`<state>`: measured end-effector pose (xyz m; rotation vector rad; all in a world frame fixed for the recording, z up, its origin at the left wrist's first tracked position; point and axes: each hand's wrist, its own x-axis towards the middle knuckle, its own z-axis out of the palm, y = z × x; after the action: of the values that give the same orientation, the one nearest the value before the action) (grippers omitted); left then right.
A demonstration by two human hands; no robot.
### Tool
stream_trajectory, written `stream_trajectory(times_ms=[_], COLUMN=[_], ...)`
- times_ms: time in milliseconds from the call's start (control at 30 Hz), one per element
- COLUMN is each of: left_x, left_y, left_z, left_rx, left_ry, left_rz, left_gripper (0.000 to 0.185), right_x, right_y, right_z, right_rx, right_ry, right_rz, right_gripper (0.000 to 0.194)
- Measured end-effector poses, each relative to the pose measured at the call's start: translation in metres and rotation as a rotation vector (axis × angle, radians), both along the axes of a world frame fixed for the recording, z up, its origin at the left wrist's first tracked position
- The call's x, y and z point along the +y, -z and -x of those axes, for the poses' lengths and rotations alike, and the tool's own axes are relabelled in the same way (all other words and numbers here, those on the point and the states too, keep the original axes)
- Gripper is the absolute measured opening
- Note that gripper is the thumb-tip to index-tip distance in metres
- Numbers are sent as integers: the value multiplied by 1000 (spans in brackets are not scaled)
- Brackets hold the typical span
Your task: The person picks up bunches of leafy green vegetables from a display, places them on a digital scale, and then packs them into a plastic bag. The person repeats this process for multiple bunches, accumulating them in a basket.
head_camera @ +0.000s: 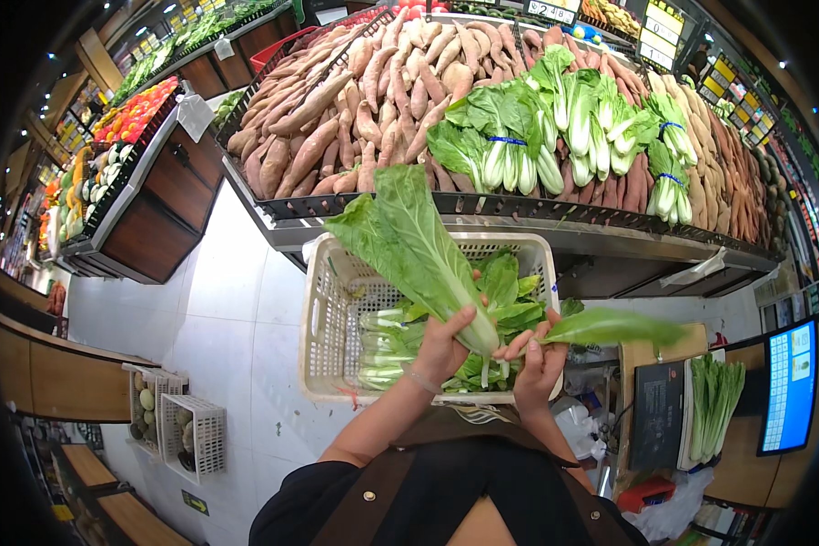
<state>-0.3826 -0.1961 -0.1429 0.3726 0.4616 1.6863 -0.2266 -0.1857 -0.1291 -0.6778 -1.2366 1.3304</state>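
My left hand (445, 345) grips a head of leafy greens (428, 249) near its pale base, its broad leaves pointing up and away from me. Between the fingers of my right hand (540, 362) is a single loose leaf (611, 326), blurred and stretching to the right. Both hands are over a white plastic crate (323, 321), where more greens (385, 348) lie with pale stems to the left. Beyond the crate, bundles of bok choy (508, 164) rest on sweet potatoes (389, 89), some tied with blue bands.
A black-rimmed display stand (396, 205) runs behind the crate. Right of me, a scale (657, 416) sits beside a bunch of long greens (715, 403) and a lit screen (788, 385). Small white crates (201, 433) stand on the tiled floor (246, 341) at left, below a produce stand (153, 198).
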Motion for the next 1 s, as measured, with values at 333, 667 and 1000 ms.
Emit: stream_trajectory(times_ms=[333,667,1000], left_x=[-15,10,-3], left_y=[14,-24,-128], left_z=[-1,53,71], left_rx=[540,800,1312], left_ry=[184,-34,-427], left_rz=[-93,-201,-243], left_gripper=[84,138,61], right_x=[31,31,20], right_y=[82,28,7], right_z=[-53,-48,-79], right_rx=[-943,-378,-573], right_ry=[-203,-297,-240], right_rz=[104,187,-25], right_gripper=[74,78,62])
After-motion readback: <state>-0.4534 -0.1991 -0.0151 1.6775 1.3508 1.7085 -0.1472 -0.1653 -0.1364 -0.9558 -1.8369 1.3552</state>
